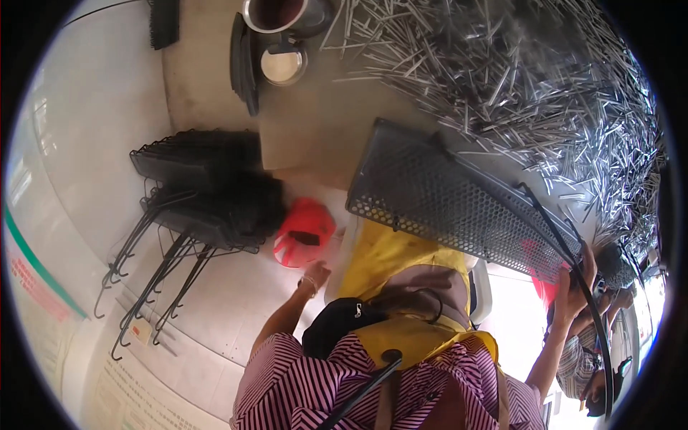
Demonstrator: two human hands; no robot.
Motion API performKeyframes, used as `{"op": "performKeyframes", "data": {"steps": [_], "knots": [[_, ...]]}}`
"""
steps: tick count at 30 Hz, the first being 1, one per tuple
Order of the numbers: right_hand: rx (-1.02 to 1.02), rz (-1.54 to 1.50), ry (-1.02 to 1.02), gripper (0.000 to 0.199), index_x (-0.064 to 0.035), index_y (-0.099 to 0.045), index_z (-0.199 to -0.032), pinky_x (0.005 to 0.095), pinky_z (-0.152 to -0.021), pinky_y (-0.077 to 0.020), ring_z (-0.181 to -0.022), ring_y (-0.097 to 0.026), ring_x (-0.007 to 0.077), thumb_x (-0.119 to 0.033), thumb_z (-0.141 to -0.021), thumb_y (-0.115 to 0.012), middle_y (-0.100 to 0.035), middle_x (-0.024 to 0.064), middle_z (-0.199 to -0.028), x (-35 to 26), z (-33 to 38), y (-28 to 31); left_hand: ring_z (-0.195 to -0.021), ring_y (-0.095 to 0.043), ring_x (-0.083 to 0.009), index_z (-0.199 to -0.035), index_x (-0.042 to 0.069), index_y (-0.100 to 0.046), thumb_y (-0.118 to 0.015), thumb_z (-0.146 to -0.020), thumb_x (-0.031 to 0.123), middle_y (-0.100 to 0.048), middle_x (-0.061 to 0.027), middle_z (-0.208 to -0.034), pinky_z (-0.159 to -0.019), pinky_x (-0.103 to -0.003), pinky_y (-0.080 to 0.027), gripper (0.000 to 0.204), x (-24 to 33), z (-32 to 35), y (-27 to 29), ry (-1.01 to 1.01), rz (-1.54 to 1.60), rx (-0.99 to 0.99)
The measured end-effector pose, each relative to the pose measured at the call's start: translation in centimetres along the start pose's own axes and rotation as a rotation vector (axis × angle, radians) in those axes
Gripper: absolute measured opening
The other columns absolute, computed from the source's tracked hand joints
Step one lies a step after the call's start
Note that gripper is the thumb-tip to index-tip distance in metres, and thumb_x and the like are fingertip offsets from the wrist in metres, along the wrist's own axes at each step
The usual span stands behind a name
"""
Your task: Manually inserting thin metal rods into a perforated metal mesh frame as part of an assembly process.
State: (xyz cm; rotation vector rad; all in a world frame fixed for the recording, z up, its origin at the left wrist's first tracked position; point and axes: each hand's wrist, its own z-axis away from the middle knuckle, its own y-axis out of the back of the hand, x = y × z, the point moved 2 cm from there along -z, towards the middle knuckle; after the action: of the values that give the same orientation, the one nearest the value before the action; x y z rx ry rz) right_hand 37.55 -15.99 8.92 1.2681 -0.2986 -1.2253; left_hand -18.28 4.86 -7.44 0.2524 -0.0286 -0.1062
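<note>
Black basket [430, 193] slanting at the near edge of the desk [308, 129], we are gripping its end, seemingly for steadiness, right hand [568, 297] clamped, left hand [317, 273] apart, hold unclear.

I can make out a tan, smooth-topped table [322, 136], dull and brownish in the indoor light. Off its left edge, on my feed, a pale, glossy wall [100, 107] curves with the lens and catches a few whitish reflections. Lower on that side run a thin green stripe [37, 269] and a cream panel printed with small lines [143, 401]. Below the table's near edge I get pale floor [222, 315] with faint joints; toward its near right side, white glare [510, 308] washes out detail.
</note>
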Motion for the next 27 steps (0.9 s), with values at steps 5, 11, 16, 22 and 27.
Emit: {"op": "performKeyframes", "data": {"steps": [5, 11, 16, 22, 27], "knots": [[0.262, -0.137, -0.218, 0.046, 0.003, -0.042, -0.118, 0.0337, -0.087, -0.0409, -0.103, -0.05, 0.0233, -0.014, -0.079, -0.059, -0.051, 0.0131, -0.113, 5.7, 4.1, -1.3, -0.092, -0.055, -0.0327, -0.096, -0.001, -0.055, -0.06, -0.069, 0.019, -0.06, -0.0196, -0.092, -0.086, -0.038, -0.041, 0.033, 1.3, 2.2, -1.8, 0.029, 0.062, -0.193], [0.272, -0.674, -0.847, 0.016, -0.0045, -0.055, -0.092, 0.0151, -0.037, -0.0281, -0.046, -0.043, 0.0037, -0.013, -0.079, -0.059, -0.05, 0.0018, -0.062, 20.1, 15.8, -5.8, -0.098, -0.053, -0.0343, -0.111, -0.001, -0.039, -0.062, -0.069, 0.024, -0.055, -0.0239, -0.102, -0.083, -0.037, -0.043, 0.054, 2.6, 1.3, -1.9, 0.374, 0.139, -0.132], [-0.438, -0.274, -1.482, 0.036, 0.0006, -0.054, -0.076, 0.0306, -0.029, -0.033, -0.036, -0.038, 0.0141, -0.034, -0.073, -0.064, -0.045, 0.0055, -0.05, 19.5, 25.3, -15.0, -0.097, -0.053, -0.0373, -0.102, -0.005, -0.046, -0.065, -0.067, 0.035, -0.055, -0.0257, -0.099, -0.082, -0.039, -0.043, 0.056, 2.7, 1.5, -0.5, 0.358, -0.154, -0.144], [-0.391, -0.19, -1.624, 0.056, 0.007, -0.054, -0.092, 0.0411, -0.061, -0.0452, -0.063, -0.05, 0.0255, -0.041, -0.067, -0.066, -0.054, 0.0167, -0.081, 15.9, 25.3, -18.7, -0.089, -0.057, -0.0338, -0.094, -0.004, -0.055, -0.064, -0.066, 0.041, -0.057, -0.0258, -0.093, -0.078, -0.04, -0.044, 0.053, 6.5, -0.9, 3.3, 0.214, -0.27, -0.046], [-0.336, -0.399, -1.427, 0.057, 0.0088, -0.054, -0.095, 0.0343, -0.068, -0.0406, -0.079, -0.049, 0.0193, -0.037, -0.064, -0.069, -0.055, 0.0124, -0.091, 17.2, 26.6, -19.7, -0.082, -0.057, -0.0372, -0.081, -0.005, -0.06, -0.061, -0.066, 0.037, -0.057, -0.0281, -0.081, -0.073, -0.042, -0.045, 0.044, 14.1, -1.5, 9.1, -0.016, -0.155, 0.162]]}}
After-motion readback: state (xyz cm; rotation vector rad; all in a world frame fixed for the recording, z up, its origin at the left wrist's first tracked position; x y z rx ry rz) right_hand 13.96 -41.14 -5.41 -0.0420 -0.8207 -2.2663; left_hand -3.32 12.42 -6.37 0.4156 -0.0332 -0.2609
